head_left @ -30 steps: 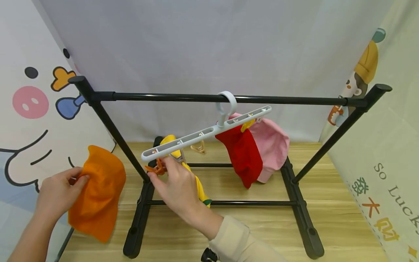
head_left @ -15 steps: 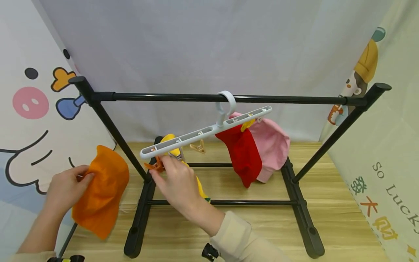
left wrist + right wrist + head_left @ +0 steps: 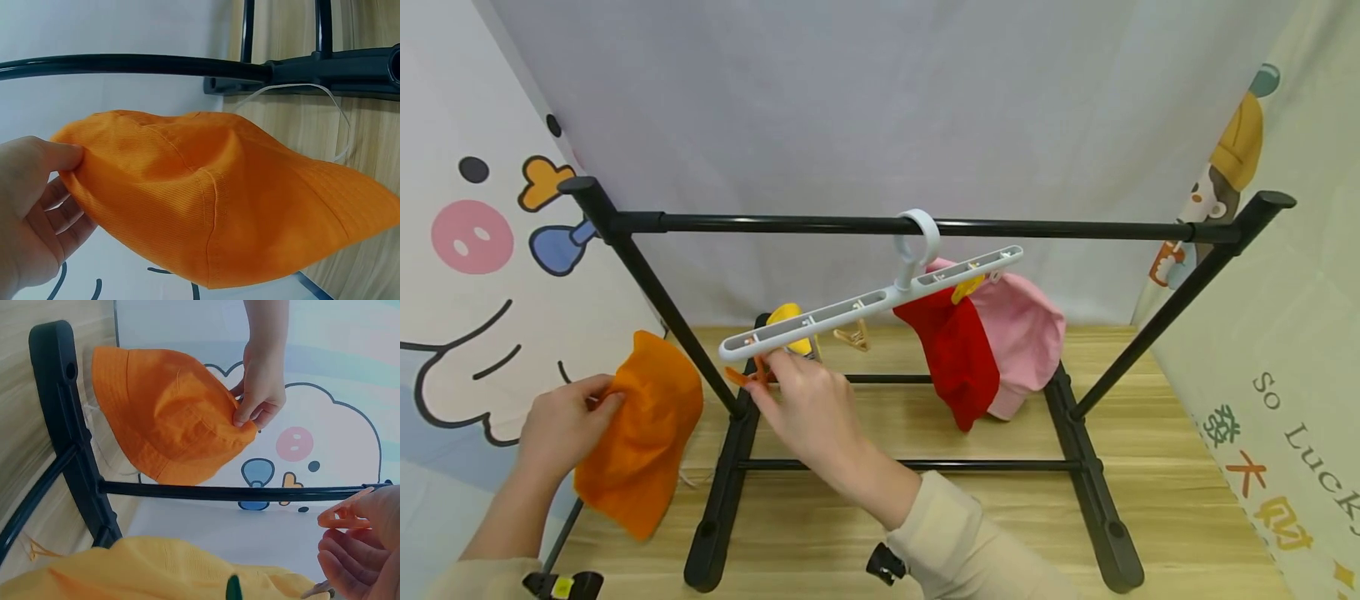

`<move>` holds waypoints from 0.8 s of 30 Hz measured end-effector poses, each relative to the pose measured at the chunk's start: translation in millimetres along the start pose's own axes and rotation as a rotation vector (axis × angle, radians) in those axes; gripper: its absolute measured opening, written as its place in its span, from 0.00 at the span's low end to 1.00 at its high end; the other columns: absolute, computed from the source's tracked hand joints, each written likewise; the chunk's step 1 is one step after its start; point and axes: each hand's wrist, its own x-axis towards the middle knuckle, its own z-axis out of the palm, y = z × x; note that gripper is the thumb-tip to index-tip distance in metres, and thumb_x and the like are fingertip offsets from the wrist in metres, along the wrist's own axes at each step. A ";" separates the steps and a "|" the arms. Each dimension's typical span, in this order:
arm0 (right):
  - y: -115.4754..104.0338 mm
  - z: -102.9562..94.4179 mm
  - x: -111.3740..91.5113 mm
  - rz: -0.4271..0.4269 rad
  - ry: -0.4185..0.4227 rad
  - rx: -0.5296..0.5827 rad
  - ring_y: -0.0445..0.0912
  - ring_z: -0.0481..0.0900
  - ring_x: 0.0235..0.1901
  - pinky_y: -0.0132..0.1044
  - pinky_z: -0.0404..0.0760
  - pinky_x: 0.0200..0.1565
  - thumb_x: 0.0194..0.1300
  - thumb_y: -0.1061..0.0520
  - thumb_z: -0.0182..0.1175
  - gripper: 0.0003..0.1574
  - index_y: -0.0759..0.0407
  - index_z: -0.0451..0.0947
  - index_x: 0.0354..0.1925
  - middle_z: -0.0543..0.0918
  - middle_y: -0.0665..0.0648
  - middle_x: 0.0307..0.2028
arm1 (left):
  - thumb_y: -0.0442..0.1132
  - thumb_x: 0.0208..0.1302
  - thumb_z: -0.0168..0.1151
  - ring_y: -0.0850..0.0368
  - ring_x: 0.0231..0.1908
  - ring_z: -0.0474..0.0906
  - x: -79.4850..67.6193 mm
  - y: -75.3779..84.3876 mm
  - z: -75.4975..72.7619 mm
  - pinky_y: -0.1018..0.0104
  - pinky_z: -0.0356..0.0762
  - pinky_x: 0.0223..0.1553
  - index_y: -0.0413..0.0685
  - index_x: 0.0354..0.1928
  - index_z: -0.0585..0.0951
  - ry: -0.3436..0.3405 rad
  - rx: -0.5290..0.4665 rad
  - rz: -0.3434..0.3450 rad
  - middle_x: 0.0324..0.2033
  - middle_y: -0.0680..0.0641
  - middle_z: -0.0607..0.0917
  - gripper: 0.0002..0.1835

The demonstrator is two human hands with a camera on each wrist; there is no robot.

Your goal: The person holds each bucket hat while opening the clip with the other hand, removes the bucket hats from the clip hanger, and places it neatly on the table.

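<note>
My left hand [image 3: 561, 425] pinches the crown of an orange bucket hat [image 3: 643, 442], which hangs left of the rack with its brim down. In the left wrist view the hat [image 3: 212, 194] shows a thin white cord beside it. My right hand [image 3: 816, 412] pinches an orange clip [image 3: 737, 377] under the left end of a white hanger [image 3: 842, 315]. Seen from the right wrist, thumb and fingers squeeze this clip [image 3: 342, 520]. Just behind that hand a yellow hat [image 3: 786, 315] hangs from the hanger, mostly hidden in the head view.
The hanger's hook loops over the top bar of a black rack [image 3: 760, 223]. A red hat [image 3: 951, 350] and a pink hat [image 3: 1030, 333] hang at its right end near a yellow clip [image 3: 967, 288]. A beige clip [image 3: 854, 337] dangles near the middle. Printed panels flank both sides.
My left hand has moved right with the orange hat, closer to the rack. My right hand stays at the clip, the hanger's left end rising slightly. Less of the yellow hat shows.
</note>
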 end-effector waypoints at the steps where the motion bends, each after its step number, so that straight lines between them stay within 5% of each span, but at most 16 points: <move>1: 0.6 0.0 0.6 -0.006 0.005 -0.006 0.36 0.71 0.17 0.22 0.64 0.17 0.57 0.50 0.65 0.12 0.54 0.74 0.34 0.79 0.46 0.24 | 0.39 0.61 0.58 0.42 0.28 0.75 0.7 -0.5 0.5 0.50 0.74 0.27 0.36 0.46 0.79 0.000 0.001 -0.002 0.33 0.32 0.82 0.15; 12: 2.9 1.8 -0.5 0.018 0.042 0.043 0.36 0.82 0.27 0.26 0.77 0.23 0.56 0.56 0.65 0.10 0.54 0.74 0.35 0.84 0.48 0.28 | 0.39 0.63 0.56 0.42 0.27 0.74 7.3 -6.9 -2.1 0.51 0.72 0.26 0.35 0.46 0.78 0.012 0.012 -0.019 0.32 0.33 0.82 0.15; 24: 3.1 -1.5 -3.9 0.037 0.050 0.080 0.36 0.80 0.26 0.22 0.71 0.22 0.56 0.56 0.65 0.09 0.52 0.74 0.35 0.84 0.46 0.29 | 0.38 0.63 0.54 0.35 0.30 0.74 24.2 -12.9 2.0 0.49 0.70 0.25 0.36 0.48 0.77 0.043 0.046 -0.059 0.35 0.30 0.81 0.15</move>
